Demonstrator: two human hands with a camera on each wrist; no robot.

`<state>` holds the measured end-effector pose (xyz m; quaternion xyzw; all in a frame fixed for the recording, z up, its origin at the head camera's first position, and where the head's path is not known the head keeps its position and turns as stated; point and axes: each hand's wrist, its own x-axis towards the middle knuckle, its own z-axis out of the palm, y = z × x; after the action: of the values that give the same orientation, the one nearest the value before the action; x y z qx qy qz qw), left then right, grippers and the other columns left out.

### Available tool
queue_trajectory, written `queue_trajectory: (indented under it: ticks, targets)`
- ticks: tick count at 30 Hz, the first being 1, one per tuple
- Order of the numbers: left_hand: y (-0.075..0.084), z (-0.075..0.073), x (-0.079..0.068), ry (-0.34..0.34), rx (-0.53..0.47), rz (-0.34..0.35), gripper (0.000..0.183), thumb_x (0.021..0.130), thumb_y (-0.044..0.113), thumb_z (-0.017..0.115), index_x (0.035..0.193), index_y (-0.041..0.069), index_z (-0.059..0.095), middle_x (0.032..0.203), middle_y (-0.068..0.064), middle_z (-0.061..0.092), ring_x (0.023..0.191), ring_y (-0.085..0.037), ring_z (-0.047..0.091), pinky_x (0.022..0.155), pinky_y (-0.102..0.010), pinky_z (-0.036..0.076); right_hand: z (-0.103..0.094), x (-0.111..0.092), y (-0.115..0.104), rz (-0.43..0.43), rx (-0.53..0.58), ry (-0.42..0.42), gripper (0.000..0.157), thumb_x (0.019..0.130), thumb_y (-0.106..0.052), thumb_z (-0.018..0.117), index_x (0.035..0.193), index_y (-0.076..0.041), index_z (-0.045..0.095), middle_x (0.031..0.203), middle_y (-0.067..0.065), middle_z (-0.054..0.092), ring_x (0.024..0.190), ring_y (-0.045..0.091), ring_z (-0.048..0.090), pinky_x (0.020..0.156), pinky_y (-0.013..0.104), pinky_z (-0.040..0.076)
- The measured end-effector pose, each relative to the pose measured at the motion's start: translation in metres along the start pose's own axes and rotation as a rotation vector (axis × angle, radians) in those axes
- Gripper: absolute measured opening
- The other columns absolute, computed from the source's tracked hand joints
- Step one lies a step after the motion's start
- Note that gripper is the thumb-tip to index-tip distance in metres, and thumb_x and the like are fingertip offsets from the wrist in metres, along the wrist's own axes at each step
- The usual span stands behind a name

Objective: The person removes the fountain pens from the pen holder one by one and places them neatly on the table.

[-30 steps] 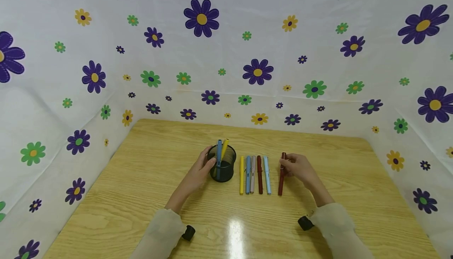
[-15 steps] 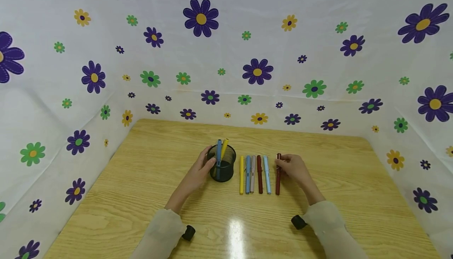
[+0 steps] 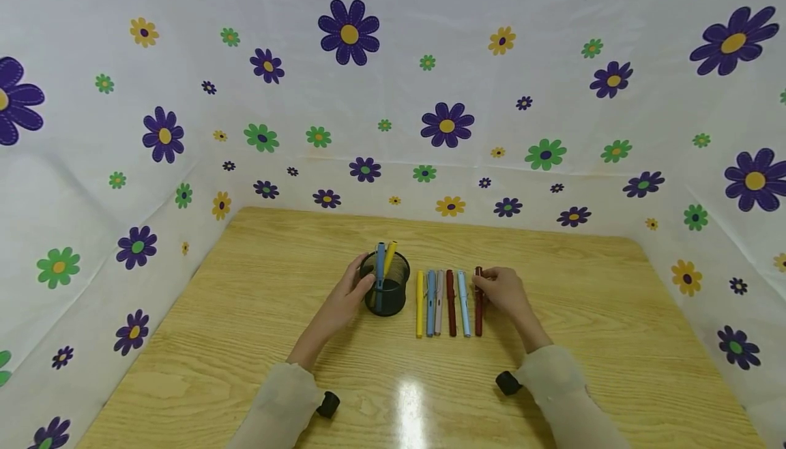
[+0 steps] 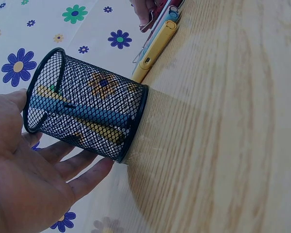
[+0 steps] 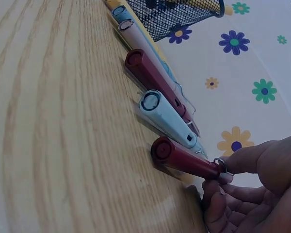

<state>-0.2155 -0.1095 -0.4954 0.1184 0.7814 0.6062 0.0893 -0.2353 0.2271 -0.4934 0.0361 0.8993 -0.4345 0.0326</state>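
Observation:
In the head view my left hand (image 3: 340, 304) holds a black mesh pen holder (image 3: 389, 300) upright, with the thumb near its rim and the fingers along its side. A blue pen (image 3: 381, 261) and a yellow pen (image 3: 391, 252) stand in it. My right hand (image 3: 505, 291) pinches a dark red pen (image 3: 479, 321) by its clip end, at the right end of a row of pens. The right wrist view shows that pen (image 5: 184, 159) between thumb and fingers, lying beside a light blue pen (image 5: 169, 119) close to the table.
The row also has a yellow pen (image 3: 419, 306), a blue pen (image 3: 430, 316), a pale pink pen (image 3: 439, 312) and another dark red pen (image 3: 451, 306). A flower-printed white cloth (image 3: 393, 80) encloses the wooden table (image 3: 295, 244) at the back and sides.
My right hand has moved left along the table with the dark red pen, bringing it close to the light blue pen. My left hand and the pen holder have stayed still.

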Motion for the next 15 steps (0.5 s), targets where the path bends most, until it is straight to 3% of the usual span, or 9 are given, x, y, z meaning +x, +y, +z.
queue_trajectory:
  ticks: [7, 15]
  targets:
    - [0.0001, 0.0004, 0.0021, 0.007, -0.002, -0.016, 0.061, 0.114, 0.023, 0.043, 0.165, 0.006, 0.015, 0.167, -0.03, 0.013, 0.151, -0.05, 0.022, 0.118, -0.065, 0.024, 0.0054, 0.0025, 0.0002, -0.003, -0.022, 0.052, 0.037, 0.101, -0.015, 0.065, 0.118, 0.018, 0.067, 0.097, 0.026, 0.073, 0.071, 0.021, 0.067, 0.06, 0.029, 0.054]
    - [-0.0001, -0.0007, -0.0008, -0.004, -0.001, 0.0, 0.064, 0.113, 0.03, 0.045, 0.166, 0.009, 0.015, 0.168, -0.027, 0.013, 0.151, -0.047, 0.023, 0.117, -0.064, 0.027, 0.0086, 0.0025, 0.0001, -0.008, -0.033, 0.067, 0.039, 0.101, -0.016, 0.066, 0.121, 0.017, 0.066, 0.102, 0.029, 0.073, 0.074, 0.023, 0.069, 0.061, 0.031, 0.055]
